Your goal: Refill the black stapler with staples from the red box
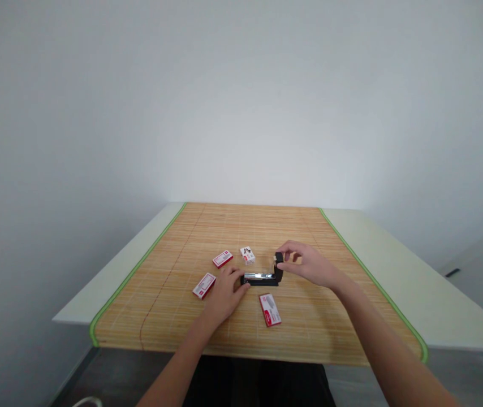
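Note:
A black stapler [260, 278] lies on the bamboo mat with its top arm swung up at the right end, so the silvery staple channel shows. My right hand [305, 263] pinches the raised arm between thumb and fingers. At the other end, my left hand [225, 291] grips the front of the stapler's base, thumb on the near side and fingers on the far side. Just left of that hand lies a red and white box [204, 285]. Nearer to me, below the stapler, rests another red and white box [270, 310]. Whether staples sit in the channel I cannot make out.
Beyond the stapler are a small white box [247, 255] with a dark picture and a red and white box [223, 259]. The green-edged bamboo mat [139, 316] covers the middle of a white table [398, 271]. A plain wall [250, 113] stands behind.

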Demonstrator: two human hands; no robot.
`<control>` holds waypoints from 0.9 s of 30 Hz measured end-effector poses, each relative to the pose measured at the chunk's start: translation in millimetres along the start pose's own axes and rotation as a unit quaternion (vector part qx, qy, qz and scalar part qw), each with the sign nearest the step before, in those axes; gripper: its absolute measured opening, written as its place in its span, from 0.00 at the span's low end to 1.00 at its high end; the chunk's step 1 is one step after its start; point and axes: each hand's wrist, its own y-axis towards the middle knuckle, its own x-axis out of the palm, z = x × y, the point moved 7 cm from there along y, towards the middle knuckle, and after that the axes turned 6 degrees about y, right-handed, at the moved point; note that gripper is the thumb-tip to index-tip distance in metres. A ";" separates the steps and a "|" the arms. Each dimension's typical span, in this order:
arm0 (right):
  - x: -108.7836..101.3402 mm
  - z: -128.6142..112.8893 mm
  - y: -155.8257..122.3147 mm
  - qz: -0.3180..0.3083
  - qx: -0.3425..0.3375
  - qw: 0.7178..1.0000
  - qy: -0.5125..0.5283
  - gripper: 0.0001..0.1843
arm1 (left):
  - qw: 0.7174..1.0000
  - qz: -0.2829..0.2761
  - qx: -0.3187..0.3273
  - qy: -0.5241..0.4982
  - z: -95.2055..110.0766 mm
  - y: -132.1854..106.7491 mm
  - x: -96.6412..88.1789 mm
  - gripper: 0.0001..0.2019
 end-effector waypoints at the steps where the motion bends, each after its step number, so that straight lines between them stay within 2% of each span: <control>1: -8.0 6.0 -6.6 0.002 0.018 1.000 0.006 0.19 | 1.000 0.004 0.000 0.000 -0.3 0.0 -0.1 0.14; 4: -27.2 29.2 -27.7 0.013 0.056 0.998 0.024 0.20 | 1.000 0.010 0.000 0.001 -0.3 -0.3 -0.5 0.14; 7: -35.2 60.1 -49.7 0.020 0.100 0.994 0.034 0.21 | 1.000 0.009 -0.002 0.000 0.2 -0.3 -0.3 0.13; 11: -26.4 95.7 -73.1 0.035 0.149 0.986 0.068 0.25 | 1.000 0.017 -0.001 -0.006 0.7 -0.4 -0.8 0.13; 15: -19.2 110.3 -82.3 0.066 0.170 0.979 0.093 0.29 | 1.000 0.019 0.001 -0.005 1.6 -1.0 -0.6 0.14; 19: -31.4 103.7 -84.7 0.118 0.146 0.980 0.065 0.32 | 1.000 0.023 0.002 0.003 2.6 -2.2 -0.8 0.14; 22: -44.4 85.5 -93.4 0.217 0.108 0.970 0.004 0.29 | 1.000 0.027 0.001 0.002 3.1 -2.9 -1.2 0.14; 24: -38.4 68.3 -100.3 0.250 0.088 0.964 -0.029 0.25 | 1.000 0.029 -0.001 0.001 3.4 -2.9 -1.5 0.14; 25: -27.7 59.4 -101.4 0.229 0.081 0.969 -0.035 0.23 | 1.000 0.028 -0.002 0.001 3.6 -2.8 -1.5 0.14; 27: 8.0 42.8 -99.4 0.111 0.072 0.991 -0.024 0.24 | 1.000 0.027 -0.003 0.000 4.2 -2.7 -1.2 0.14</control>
